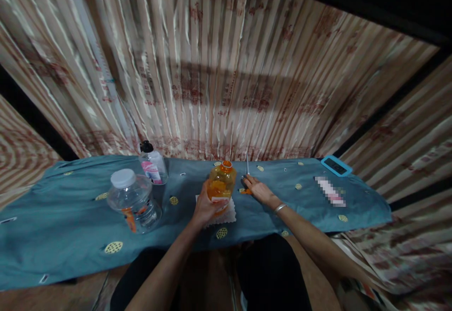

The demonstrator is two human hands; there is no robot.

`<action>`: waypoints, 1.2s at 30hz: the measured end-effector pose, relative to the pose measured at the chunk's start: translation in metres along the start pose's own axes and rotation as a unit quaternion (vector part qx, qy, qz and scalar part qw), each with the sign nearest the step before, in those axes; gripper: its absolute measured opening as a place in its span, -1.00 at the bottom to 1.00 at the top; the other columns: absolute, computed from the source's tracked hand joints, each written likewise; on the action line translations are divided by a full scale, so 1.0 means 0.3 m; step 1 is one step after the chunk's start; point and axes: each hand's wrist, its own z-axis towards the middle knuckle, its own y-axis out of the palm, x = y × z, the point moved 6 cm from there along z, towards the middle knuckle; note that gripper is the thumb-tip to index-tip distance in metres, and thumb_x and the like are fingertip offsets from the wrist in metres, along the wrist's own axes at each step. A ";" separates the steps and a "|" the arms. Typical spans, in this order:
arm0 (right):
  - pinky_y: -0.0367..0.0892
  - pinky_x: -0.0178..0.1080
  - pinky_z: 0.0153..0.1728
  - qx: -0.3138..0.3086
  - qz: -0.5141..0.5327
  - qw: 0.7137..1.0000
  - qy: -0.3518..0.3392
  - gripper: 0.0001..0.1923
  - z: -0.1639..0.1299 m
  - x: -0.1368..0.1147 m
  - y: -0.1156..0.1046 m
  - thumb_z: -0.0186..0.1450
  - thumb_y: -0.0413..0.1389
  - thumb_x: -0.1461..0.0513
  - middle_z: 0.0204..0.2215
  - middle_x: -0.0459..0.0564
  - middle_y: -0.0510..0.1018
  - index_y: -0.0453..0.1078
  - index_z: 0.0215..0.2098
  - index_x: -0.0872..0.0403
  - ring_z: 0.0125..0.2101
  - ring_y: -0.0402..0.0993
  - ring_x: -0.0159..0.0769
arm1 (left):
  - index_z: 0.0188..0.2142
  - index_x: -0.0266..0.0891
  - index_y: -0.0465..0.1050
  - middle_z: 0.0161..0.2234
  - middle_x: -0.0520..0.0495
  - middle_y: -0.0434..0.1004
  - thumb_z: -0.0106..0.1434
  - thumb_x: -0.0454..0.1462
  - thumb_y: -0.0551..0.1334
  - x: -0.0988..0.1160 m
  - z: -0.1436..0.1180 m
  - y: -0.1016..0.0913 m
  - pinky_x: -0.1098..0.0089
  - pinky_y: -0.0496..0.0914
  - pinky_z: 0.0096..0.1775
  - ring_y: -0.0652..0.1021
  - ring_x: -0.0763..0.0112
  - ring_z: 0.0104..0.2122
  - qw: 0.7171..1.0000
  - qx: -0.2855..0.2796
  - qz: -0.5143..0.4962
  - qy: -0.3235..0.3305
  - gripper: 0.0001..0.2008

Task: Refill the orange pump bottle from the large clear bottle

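Observation:
My left hand (204, 206) grips the lower side of an orange-filled plastic jar (221, 183) that stands upright on a white cloth (231, 215) on the blue tablecloth (77, 226). The jar's mouth is rimmed in orange. My right hand (257, 189) lies flat on the cloth just right of the jar, fingers spread, resting on a small orange thing (247, 191). A thin white stick (247, 164) stands just beyond its fingertips. A bracelet sits on my right wrist.
A large clear jar with a white lid (133, 200) stands at left. Behind it is a clear bottle with a black cap and pink label (153, 164). A blue-framed device (336, 165) lies at the far right. Striped curtains close in behind and beside the table.

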 end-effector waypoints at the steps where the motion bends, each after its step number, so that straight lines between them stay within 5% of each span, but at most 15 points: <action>1: 0.52 0.01 0.08 -0.003 -0.009 1.000 -0.004 -0.56 0.001 0.009 0.004 0.37 0.14 0.38 0.29 0.13 0.38 0.33 0.20 0.07 0.19 0.44 -0.09 | 0.08 -0.17 0.31 0.02 -0.17 0.57 -0.14 -0.23 0.53 -0.002 -0.001 0.001 0.04 0.41 0.15 0.58 0.05 0.06 1.000 -0.003 -0.001 0.000 -0.22; 22: 0.53 0.00 0.06 -0.068 -0.034 0.996 0.042 -0.57 -0.095 0.301 0.100 0.41 0.13 0.27 0.32 0.16 0.35 0.30 0.24 0.08 0.12 0.52 -0.12 | 0.21 -0.18 0.20 0.06 -0.14 0.55 -0.14 -0.25 0.53 0.009 -0.014 0.001 0.11 0.42 0.16 0.56 0.10 0.06 1.000 -0.020 -0.006 -0.004 -0.07; 36: 0.39 0.08 0.21 -0.017 -0.006 0.999 0.038 -0.44 -0.139 0.325 0.090 0.40 0.11 0.35 0.38 0.18 0.26 0.19 0.34 0.03 0.30 0.31 -0.03 | 0.31 -0.12 0.10 0.13 -0.18 0.48 -0.17 -0.23 0.57 -0.019 -0.018 -0.007 0.06 0.36 0.23 0.53 0.05 0.13 1.000 0.000 -0.002 0.004 0.09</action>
